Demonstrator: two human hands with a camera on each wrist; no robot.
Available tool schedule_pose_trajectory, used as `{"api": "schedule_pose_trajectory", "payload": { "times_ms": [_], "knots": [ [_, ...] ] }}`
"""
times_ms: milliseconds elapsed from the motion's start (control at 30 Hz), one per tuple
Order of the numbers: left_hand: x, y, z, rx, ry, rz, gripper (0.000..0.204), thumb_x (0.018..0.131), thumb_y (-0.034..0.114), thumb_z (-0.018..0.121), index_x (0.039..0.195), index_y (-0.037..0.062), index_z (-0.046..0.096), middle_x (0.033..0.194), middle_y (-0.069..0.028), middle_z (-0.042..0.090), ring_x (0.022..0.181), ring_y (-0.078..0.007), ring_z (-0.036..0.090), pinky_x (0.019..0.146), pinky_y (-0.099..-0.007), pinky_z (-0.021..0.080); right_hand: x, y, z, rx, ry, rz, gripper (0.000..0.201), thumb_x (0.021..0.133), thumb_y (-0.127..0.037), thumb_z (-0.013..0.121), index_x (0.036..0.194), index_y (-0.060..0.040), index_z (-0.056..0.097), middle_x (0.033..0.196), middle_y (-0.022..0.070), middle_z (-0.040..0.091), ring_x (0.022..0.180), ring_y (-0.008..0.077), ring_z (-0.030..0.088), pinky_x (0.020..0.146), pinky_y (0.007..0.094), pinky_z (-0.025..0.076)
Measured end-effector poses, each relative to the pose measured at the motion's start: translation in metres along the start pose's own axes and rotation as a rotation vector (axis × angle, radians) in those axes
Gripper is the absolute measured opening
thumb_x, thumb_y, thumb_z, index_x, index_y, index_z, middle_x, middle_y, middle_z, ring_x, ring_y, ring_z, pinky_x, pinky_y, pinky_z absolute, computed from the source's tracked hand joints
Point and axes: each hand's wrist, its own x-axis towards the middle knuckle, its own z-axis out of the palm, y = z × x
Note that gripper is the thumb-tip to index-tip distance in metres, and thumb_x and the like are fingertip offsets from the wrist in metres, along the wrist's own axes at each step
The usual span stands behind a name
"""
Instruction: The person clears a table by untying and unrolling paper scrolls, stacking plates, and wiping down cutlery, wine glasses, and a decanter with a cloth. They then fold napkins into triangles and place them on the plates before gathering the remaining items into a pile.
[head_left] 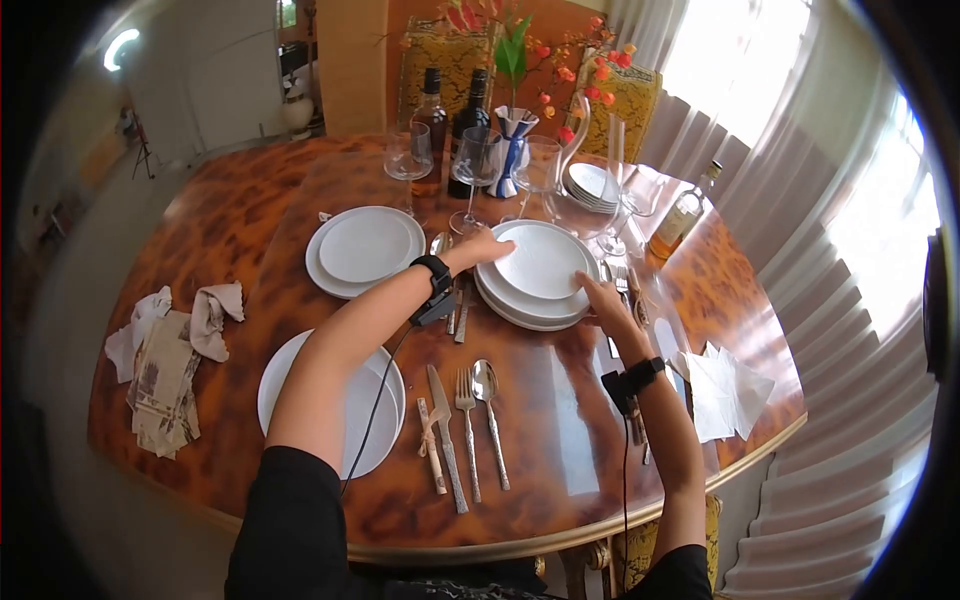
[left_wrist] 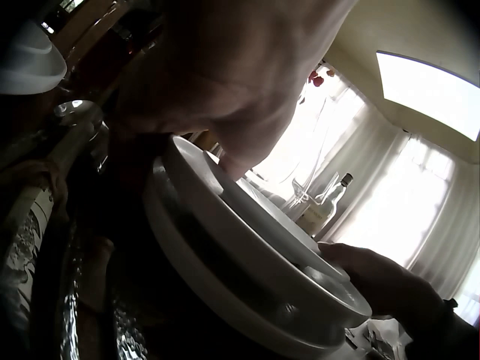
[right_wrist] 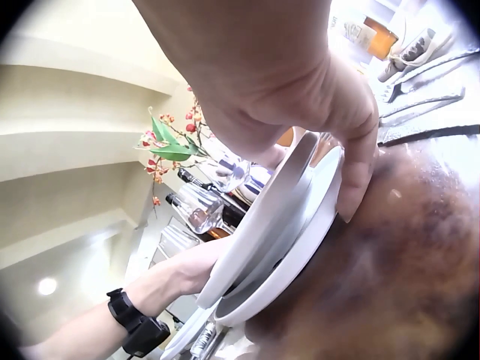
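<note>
Both hands are at a stack of white plates (head_left: 533, 308) on the right half of the table, with a smaller plate (head_left: 545, 262) on top of larger ones. The left hand (head_left: 480, 248) grips the stack's left rim, its thumb over the top plate. At the right rim, the right hand (head_left: 605, 300) holds on with its thumb above; in the right wrist view its fingers (right_wrist: 358, 172) reach down over the plate edges. The left wrist view shows the layered rims (left_wrist: 247, 247) tilted in frame, with the left hand's fingers partly hidden in shadow.
Two more white plate settings stand left, one at the back (head_left: 368, 245) and one in front (head_left: 345, 450). Cutlery (head_left: 466, 430) lies beside the front one. Wine glasses (head_left: 474, 160), dark bottles (head_left: 430, 120), a decanter (head_left: 580, 205) and a bottle (head_left: 685, 212) stand behind. Napkins (head_left: 165, 380) lie left.
</note>
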Motion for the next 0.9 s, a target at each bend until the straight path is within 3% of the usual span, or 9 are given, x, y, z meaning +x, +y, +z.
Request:
{"api": "schedule_pose_trajectory", "payload": {
  "times_ms": [133,167,200,500,533,600,733,867,900],
  "knots": [
    [0.002,-0.005,0.018,-0.054,0.126,0.008,0.066,0.078,0.05,0.066,0.114,-0.0056,0.066,0.112,-0.0252,0.068,0.106,-0.0343,0.066,0.091,-0.039,0.051,0.007,0.02,-0.001,0.184,0.003,-0.079,0.053,0.091,-0.046,0.058,0.112,0.0026,0.061,0.09,0.0131,0.066,0.069,0.0187,0.067,0.051,0.0303,0.053],
    [-0.018,0.007,0.01,-0.07,0.143,0.02,0.066,0.077,0.049,0.066,0.113,-0.0057,0.066,0.111,-0.0251,0.068,0.105,-0.0337,0.066,0.09,-0.0388,0.052,0.0,0.026,0.002,0.041,0.071,-0.383,0.049,0.091,-0.044,0.058,0.11,0.0015,0.062,0.09,0.0118,0.067,0.07,0.0188,0.067,0.053,0.0306,0.052],
    [-0.042,0.025,0.001,-0.084,0.151,0.036,0.065,0.076,0.049,0.067,0.112,-0.0059,0.067,0.111,-0.025,0.068,0.105,-0.0331,0.066,0.09,-0.0387,0.052,0.003,0.022,-0.004,0.202,0.055,-0.061,0.047,0.091,-0.042,0.058,0.11,0.0005,0.061,0.09,0.0108,0.066,0.071,0.0192,0.067,0.055,0.0314,0.053],
    [-0.114,0.044,-0.036,-0.37,0.216,0.037,0.062,0.075,0.045,0.074,0.11,-0.0057,0.068,0.101,-0.0193,0.071,0.086,-0.0269,0.07,0.075,-0.0356,0.055,-0.062,-0.034,-0.005,0.133,0.032,-0.149,0.059,0.087,-0.047,0.06,0.119,0.0038,0.057,0.097,0.0129,0.065,0.074,0.0205,0.069,0.056,0.0333,0.058],
    [-0.112,0.039,-0.041,-0.34,0.312,-0.009,0.061,0.076,0.044,0.073,0.111,-0.0062,0.067,0.099,-0.02,0.071,0.083,-0.0291,0.07,0.071,-0.0363,0.056,-0.066,-0.042,0.004,0.138,0.004,-0.152,0.059,0.088,-0.046,0.06,0.119,0.0036,0.057,0.096,0.0131,0.065,0.073,0.0202,0.069,0.056,0.033,0.057],
    [-0.137,0.03,-0.076,-0.323,0.19,0.009,0.064,0.081,0.045,0.072,0.105,-0.0136,0.065,0.093,-0.0223,0.07,0.088,-0.0279,0.07,0.076,-0.0349,0.055,-0.07,-0.056,0.029,0.165,-0.042,-0.175,0.058,0.088,-0.046,0.06,0.118,0.0035,0.058,0.096,0.0129,0.066,0.073,0.0195,0.069,0.056,0.0324,0.057],
    [-0.177,-0.001,-0.138,-0.27,0.164,-0.062,0.063,0.082,0.047,0.068,0.102,-0.0125,0.066,0.084,-0.0197,0.071,0.074,-0.0238,0.071,0.064,-0.0347,0.056,-0.049,-0.083,0.086,0.147,-0.203,-0.247,0.045,0.091,-0.042,0.058,0.108,-0.001,0.063,0.085,0.0063,0.065,0.064,0.0151,0.066,0.05,0.0273,0.054],
    [-0.186,-0.06,-0.18,-0.236,0.314,-0.174,0.066,0.083,0.046,0.067,0.112,-0.0139,0.063,0.099,-0.0242,0.069,0.088,-0.0266,0.069,0.07,-0.0387,0.056,-0.029,-0.117,0.167,0.185,-0.245,-0.292,0.045,0.087,-0.039,0.059,0.104,0.0024,0.064,0.083,0.0095,0.066,0.063,0.0172,0.066,0.048,0.0294,0.052],
    [-0.171,-0.091,-0.188,-0.299,0.311,-0.15,0.069,0.083,0.047,0.066,0.115,-0.0142,0.061,0.105,-0.0254,0.067,0.093,-0.027,0.067,0.072,-0.0382,0.054,-0.018,-0.123,0.182,0.128,-0.269,-0.274,0.051,0.089,-0.041,0.06,0.117,0.0008,0.057,0.087,0.0072,0.064,0.065,0.0173,0.066,0.053,0.03,0.055]
  ]
}}
